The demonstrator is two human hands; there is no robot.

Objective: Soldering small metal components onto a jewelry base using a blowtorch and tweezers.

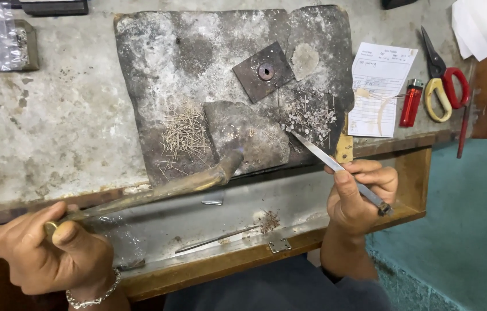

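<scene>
**Supervisor:** Report the state of both hands.

**Operator:** I see the left hand (47,247) clamped around the handle of a brass torch (157,190). Its curved nozzle rests on the charred soldering pad (157,52), near the pad's front edge. The right hand (358,193) is closed on steel tweezers (327,158), pinched between thumb and fingers. The tweezer tips touch the pad at its front right corner.

**Supervisor:** Locate the work material relative to the pad.

**Operator:** A cluster of small headed pins (309,115) lies on the pad's right part, at the tweezer tips. A pile of thin wire pieces (183,135) lies on the pad left of the nozzle. A square metal plate (264,71) sits near the pad's centre. Right of the pad, on the counter (53,121), I see a paper slip (379,86), a red lighter (411,103) and scissors (445,83).
</scene>
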